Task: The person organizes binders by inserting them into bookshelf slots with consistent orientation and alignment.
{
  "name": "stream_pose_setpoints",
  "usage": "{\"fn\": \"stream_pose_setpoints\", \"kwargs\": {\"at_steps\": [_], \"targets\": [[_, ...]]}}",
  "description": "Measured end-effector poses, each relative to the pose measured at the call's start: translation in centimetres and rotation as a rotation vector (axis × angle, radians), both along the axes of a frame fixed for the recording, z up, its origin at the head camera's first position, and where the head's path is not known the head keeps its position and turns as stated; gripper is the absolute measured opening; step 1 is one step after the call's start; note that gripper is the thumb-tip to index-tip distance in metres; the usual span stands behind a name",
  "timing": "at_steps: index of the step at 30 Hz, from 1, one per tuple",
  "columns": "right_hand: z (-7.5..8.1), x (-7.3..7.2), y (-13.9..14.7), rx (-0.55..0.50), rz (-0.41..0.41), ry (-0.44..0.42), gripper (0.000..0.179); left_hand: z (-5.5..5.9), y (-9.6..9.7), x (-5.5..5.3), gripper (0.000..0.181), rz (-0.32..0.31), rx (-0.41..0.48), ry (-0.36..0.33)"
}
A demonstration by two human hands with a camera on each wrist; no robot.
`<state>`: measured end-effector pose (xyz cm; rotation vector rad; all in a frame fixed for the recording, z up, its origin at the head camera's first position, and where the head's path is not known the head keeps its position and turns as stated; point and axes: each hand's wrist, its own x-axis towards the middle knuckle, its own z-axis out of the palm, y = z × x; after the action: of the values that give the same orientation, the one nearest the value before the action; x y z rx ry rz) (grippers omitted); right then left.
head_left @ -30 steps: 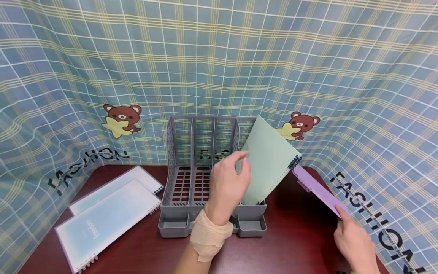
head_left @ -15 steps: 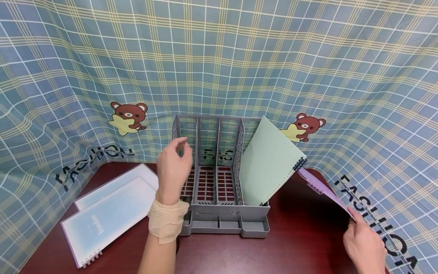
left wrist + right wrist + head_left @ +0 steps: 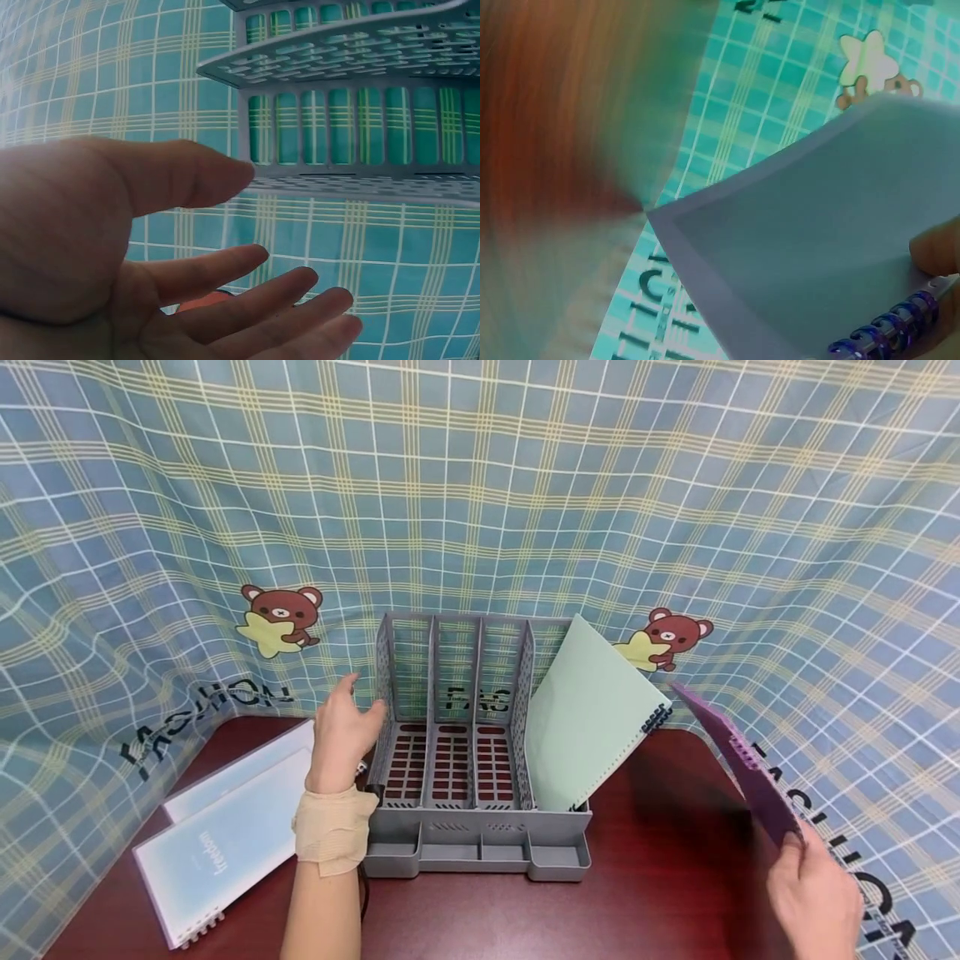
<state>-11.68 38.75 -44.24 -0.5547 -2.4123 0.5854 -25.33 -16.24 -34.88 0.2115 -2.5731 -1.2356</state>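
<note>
Filing seems underway: purple notebook (image 3: 753, 783) is pinched by right hand (image 3: 816, 893), well right of grey rack (image 3: 468, 818). Left hand (image 3: 343, 739) is held spread and empty near the rack; lining-up of notebook with rack is probably needed next.

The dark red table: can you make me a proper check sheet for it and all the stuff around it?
Surface: shiny dark red table.
Job's things: grey plastic four-slot organizer; pale green ring-bound notebook tilted in its rightmost slot; purple ring-bound notebook held up; two overlapping pale blue ring-bound notebooks lying left.
Clutter: nothing seen.
Hands: left hand beside the organizer, holding nothing; right hand grips the purple notebook.
Cables: apparently a thin dark cord beside the left forearm.
Surroundings: blue-green plaid fabric with brown cartoon bears.
</note>
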Motion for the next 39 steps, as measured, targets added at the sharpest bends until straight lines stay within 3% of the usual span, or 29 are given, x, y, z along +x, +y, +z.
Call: {"fn": "stream_pose_setpoints", "kwargs": {"at_steps": [8,14,23,30,34,39], "targets": [[1.1,-0.3,-2.3,-0.131,-0.022,0.229,0.030,-1.2,-0.9,-1.2,0.063,-0.034,-0.006,-0.040],[2.4,-0.9,-4.5,-0.192,-0.053,0.413,0.034,-2.4,-1.1,-2.1,0.062,-0.066,-0.023,-0.073],[5.9,-0.5,-7.1,-0.262,-0.148,0.589,0.032,-3.5,-1.2,-2.8,0.065,-0.138,-0.046,-0.111],[9.4,-0.3,-9.6,-0.382,-0.074,0.832,0.020,-3.5,-1.2,-3.0,0.055,-0.148,-0.061,-0.126],[11.1,0.3,-11.0,-0.430,-0.071,0.877,0.018,-3.4,-1.3,-3.1,0.055,-0.178,-0.038,-0.161],[12.7,1.2,-12.7,-0.430,0.024,0.966,0.023,-3.1,-1.6,-3.2,0.053,-0.198,-0.045,-0.158]]}}
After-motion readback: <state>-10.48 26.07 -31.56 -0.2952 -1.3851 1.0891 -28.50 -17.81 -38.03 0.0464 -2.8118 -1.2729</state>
